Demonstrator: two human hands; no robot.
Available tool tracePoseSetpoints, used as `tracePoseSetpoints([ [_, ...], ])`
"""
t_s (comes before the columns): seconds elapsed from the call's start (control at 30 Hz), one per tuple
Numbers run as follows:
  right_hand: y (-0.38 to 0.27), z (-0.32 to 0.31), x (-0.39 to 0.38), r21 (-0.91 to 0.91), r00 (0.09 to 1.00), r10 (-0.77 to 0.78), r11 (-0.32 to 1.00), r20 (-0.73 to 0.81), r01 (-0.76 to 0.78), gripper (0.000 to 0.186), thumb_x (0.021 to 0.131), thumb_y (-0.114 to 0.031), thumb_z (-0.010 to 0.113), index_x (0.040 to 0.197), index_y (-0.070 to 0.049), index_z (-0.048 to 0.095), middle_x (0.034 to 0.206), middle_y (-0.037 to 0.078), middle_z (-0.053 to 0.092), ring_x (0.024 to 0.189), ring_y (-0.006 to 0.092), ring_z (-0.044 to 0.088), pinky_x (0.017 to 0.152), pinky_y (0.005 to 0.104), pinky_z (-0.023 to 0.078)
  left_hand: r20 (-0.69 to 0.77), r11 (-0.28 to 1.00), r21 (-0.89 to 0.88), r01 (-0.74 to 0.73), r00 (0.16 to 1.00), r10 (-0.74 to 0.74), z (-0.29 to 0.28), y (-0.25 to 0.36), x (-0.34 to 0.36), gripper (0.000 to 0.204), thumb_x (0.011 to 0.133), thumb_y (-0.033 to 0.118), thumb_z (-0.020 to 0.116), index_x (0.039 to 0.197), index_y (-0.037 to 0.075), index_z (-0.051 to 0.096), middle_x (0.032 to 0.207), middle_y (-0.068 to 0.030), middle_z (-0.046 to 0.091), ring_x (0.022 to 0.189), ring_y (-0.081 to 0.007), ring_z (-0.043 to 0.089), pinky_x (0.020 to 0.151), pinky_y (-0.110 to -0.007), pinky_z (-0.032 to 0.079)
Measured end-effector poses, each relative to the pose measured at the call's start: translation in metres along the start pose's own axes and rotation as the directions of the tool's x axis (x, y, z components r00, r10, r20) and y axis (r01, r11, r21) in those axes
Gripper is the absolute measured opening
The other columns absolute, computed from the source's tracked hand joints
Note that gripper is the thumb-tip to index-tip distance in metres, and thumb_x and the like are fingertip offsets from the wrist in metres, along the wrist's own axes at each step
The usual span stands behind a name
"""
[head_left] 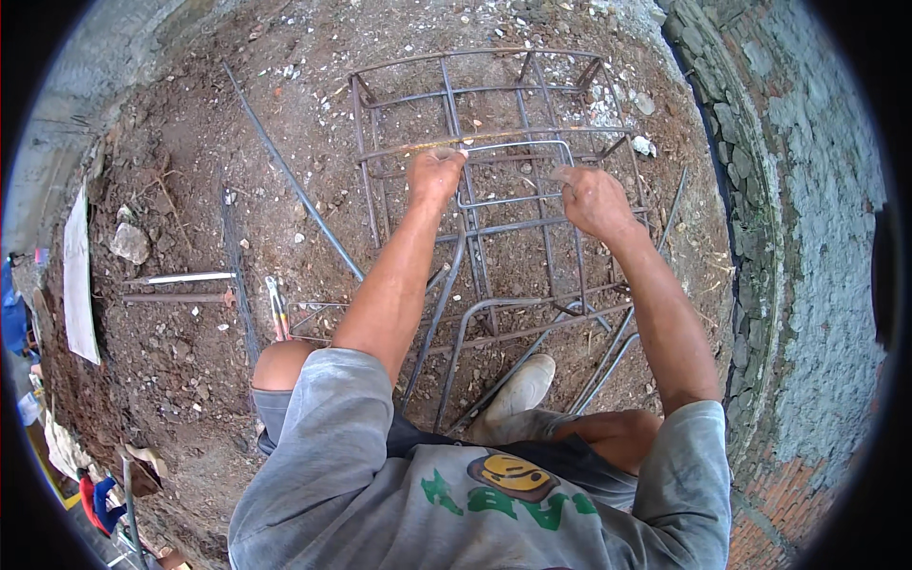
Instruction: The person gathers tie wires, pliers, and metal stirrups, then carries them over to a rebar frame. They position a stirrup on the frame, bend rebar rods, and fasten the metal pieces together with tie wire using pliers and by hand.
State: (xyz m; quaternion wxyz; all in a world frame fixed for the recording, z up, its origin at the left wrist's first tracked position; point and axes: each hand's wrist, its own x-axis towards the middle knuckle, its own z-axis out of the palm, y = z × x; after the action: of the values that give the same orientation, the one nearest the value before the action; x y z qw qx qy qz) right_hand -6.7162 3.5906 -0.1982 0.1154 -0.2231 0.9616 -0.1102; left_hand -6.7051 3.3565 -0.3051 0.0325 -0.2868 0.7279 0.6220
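Note:
My left hand is closed on the left side of a thin, bright steel stirrup bent into a rectangle. Its right side is gripped by my right hand, fingers curled around it. The stirrup is over the middle of a rebar cage, a rusty grid of tied bars lying on the dirt. I cannot tell whether the stirrup touches the cage. Bent steel bars lie at the cage's near side, close to my shoe.
Pincers with red handles lie left of my knee. A long steel bar slants across the dirt. A white board and a stone lie at the left. A rough plastered wall runs along the right.

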Motion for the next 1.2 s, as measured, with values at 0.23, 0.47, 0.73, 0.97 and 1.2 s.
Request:
tracePoseSetpoints([
  [0.23, 0.002, -0.008, 0.026, -0.166, 0.981, 0.174, 0.973, 0.084, -0.159, 0.030, 0.074, -0.007, 0.053, 0.100, -0.011, 0.068, 0.091, 0.020, 0.066, 0.088, 0.0335, 0.064, 0.082, 0.0408, 0.051, 0.137, 0.978, -0.185, 0.095, 0.988, -0.070, -0.010, -0.007, -0.013, 0.028, 0.084, 0.028, 0.065, 0.101, 0.005, 0.064, 0.091, -0.0040, 0.066, 0.084, -0.0141, 0.062, 0.074, -0.030, 0.046],
  [0.47, 0.011, 0.025, 0.046, -0.141, 0.990, 0.130, 0.983, 0.054, -0.122, 0.029, 0.074, -0.007, 0.054, 0.099, -0.011, 0.069, 0.092, 0.018, 0.067, 0.090, 0.0325, 0.064, 0.083, 0.0399, 0.051, 0.196, 0.951, -0.292, 0.098, 0.980, -0.041, -0.006, -0.020, -0.012, 0.039, 0.086, 0.037, 0.064, 0.107, 0.005, 0.061, 0.096, -0.0081, 0.067, 0.086, -0.0150, 0.064, 0.074, -0.029, 0.049],
  [0.73, -0.026, 0.017, 0.034, -0.222, 0.974, 0.189, 0.962, 0.123, -0.158, 0.017, 0.078, -0.014, 0.057, 0.089, -0.012, 0.070, 0.091, 0.016, 0.068, 0.089, 0.0310, 0.065, 0.080, 0.0389, 0.052, 0.241, 0.953, -0.281, 0.111, 0.970, -0.042, -0.009, -0.018, -0.015, 0.032, 0.083, 0.029, 0.069, 0.097, 0.001, 0.065, 0.086, -0.0091, 0.069, 0.071, -0.0133, 0.064, 0.063, -0.026, 0.051],
  [0.97, -0.042, 0.042, 0.050, -0.323, 0.982, 0.184, 0.933, 0.053, -0.157, 0.021, 0.085, -0.017, 0.051, 0.087, -0.009, 0.070, 0.088, 0.014, 0.069, 0.083, 0.0271, 0.068, 0.073, 0.0370, 0.054, 0.159, 0.969, -0.243, 0.034, 0.987, 0.005, -0.008, -0.024, -0.011, 0.021, 0.083, 0.025, 0.069, 0.085, 0.004, 0.068, 0.075, -0.0029, 0.066, 0.063, -0.0083, 0.059, 0.059, -0.022, 0.046],
  [1.2, -0.030, 0.062, 0.072, -0.179, 0.988, 0.095, 0.981, 0.119, -0.073, 0.019, 0.078, -0.016, 0.057, 0.088, -0.007, 0.070, 0.090, 0.017, 0.068, 0.084, 0.0310, 0.067, 0.074, 0.0395, 0.053, 0.151, 0.952, -0.307, -0.016, 0.986, 0.065, -0.001, -0.015, -0.014, 0.017, 0.085, 0.019, 0.063, 0.086, 0.002, 0.066, 0.078, -0.0058, 0.066, 0.065, -0.0117, 0.061, 0.062, -0.026, 0.050],
])
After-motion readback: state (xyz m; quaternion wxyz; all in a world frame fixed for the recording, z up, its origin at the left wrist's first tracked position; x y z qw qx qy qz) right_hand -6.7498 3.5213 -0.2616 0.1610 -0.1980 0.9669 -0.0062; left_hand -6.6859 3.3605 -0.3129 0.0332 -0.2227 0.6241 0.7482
